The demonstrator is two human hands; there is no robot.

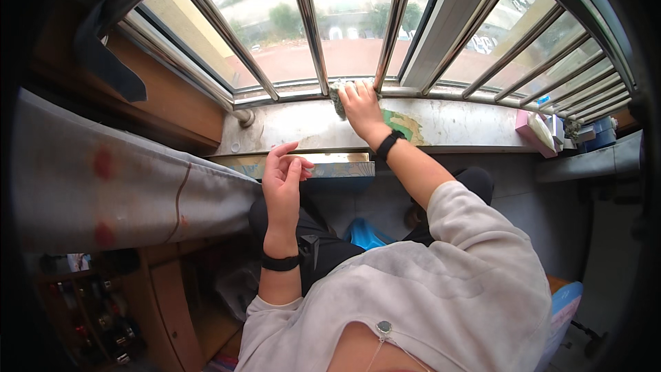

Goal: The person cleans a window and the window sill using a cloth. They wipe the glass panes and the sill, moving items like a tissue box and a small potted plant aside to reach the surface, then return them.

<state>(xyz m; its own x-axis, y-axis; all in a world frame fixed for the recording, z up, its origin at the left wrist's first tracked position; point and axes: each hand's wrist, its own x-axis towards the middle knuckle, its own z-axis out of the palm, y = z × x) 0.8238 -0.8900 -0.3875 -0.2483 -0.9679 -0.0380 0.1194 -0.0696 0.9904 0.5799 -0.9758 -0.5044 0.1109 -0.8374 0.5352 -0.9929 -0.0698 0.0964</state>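
My right hand (360, 108) presses on a crumpled grey-green cloth (338, 105) at the back edge of the white window sill (304, 123), between two metal bars of the window guard. Part of the cloth is hidden under the fingers. A peeling green and tan patch (405, 126) lies on the sill just right of my wrist. My left hand (285, 168) is raised near the sill's front edge with its fingers loosely curled and apart, holding nothing. It hangs over a shallow patterned box or drawer (343, 169) below the sill.
Metal bars (310, 26) rise along the window. A pink tissue box (537, 132) and several small items stand at the sill's right end. A pale curtain (129, 181) with red spots hangs at the left, above a wooden cabinet (170, 310). A blue plastic object (366, 235) is between my legs.
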